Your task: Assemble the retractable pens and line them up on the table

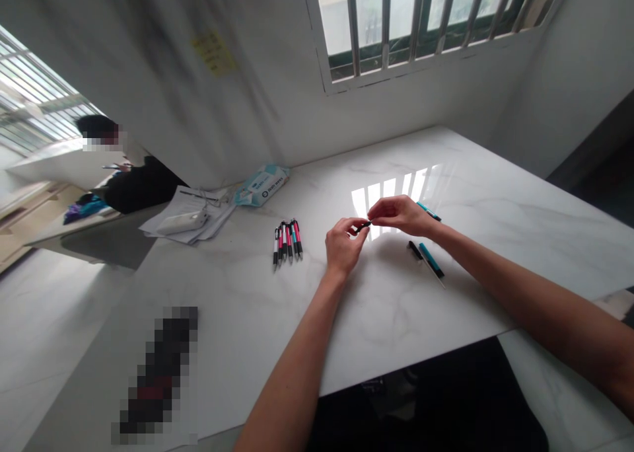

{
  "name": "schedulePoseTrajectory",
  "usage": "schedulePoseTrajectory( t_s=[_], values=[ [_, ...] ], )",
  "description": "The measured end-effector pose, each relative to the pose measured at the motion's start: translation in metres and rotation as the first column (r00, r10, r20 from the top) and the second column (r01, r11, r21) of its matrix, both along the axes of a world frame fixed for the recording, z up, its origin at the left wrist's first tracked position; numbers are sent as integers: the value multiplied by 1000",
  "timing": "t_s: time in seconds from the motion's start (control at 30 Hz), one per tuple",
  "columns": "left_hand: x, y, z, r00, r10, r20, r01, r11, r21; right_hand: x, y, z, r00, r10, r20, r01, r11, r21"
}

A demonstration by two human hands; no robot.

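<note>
My left hand [343,248] is closed, pinching a small black pen part [363,227] between thumb and fingers. At the far end of that part the fingertips of my right hand [403,215] are pinched together on it. Below my right forearm lie a teal pen barrel [431,260], a short black pen piece [415,250] and a thin refill [436,275]. Another teal and black pen piece [428,211] rests just beyond my right wrist, partly hidden by it. To the left of my hands, several click pens [287,242] with white, red and teal barrels lie side by side.
A pack of wipes [262,184] and loose papers [191,224] lie at the back left of the white marble-patterned table [396,306]. A pixelated dark object [157,373] is at the front left. A person [139,181] in dark clothing sits beyond. The wall has a barred window [421,16].
</note>
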State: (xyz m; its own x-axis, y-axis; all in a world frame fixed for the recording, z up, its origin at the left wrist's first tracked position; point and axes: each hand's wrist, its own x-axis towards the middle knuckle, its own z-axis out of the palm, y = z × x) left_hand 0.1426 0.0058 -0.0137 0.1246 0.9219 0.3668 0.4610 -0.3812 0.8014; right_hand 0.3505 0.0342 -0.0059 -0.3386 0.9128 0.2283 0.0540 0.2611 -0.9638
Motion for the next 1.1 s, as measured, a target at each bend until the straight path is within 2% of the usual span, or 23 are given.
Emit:
schedulePoseTrajectory(
  t_s=[0.3,0.43,0.53,0.73,0.97,1.1],
  values=[
    [1,0,0,1000,-2,31,2,1000,-1,0,-1,-2,996,-56,65,53,998,40],
    [1,1,0,996,-14,90,20,997,-74,-1,-1,-1,1000,-19,0,19,998,54],
    [0,1,0,995,-24,97,31,997,-73,-2,-2,1,1000,-17,-2,17,998,53],
    [1,0,-1,999,-23,40,23,1000,-3,-3,-8,7,984,-74,162,62,995,80],
    [0,1,-1,998,-13,58,14,1000,-16,5,-4,5,987,45,153,-50,998,30],
    [0,2,-2,998,-34,61,35,999,-13,9,-2,5,965,13,263,-20,1000,23]
  ],
)
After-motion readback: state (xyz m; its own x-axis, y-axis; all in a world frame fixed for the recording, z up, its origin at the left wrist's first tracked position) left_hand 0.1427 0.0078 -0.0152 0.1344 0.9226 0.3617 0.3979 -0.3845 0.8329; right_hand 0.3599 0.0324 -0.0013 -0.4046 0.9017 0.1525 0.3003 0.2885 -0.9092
